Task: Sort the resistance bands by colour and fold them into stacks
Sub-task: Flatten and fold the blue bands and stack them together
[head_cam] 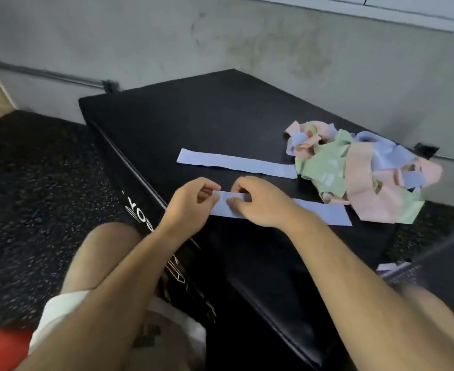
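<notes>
Blue band [324, 213] flat left-to-right, left end between left hand [188, 207], right hand [260, 203].

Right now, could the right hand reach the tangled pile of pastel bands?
Probably yes: the tangled pastel band pile lies close beside the right hand, nothing between, though it must first release the light blue band it pinches.

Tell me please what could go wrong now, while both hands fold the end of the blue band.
1. The left hand and right hand pinch only one end of the near blue band; its long rest lies free, so the fold may come out crooked.
2. This band lies near the edge of the black platform and could slip off.
3. The far blue band ends right beside the tangled pile and might get mixed in again.
</notes>
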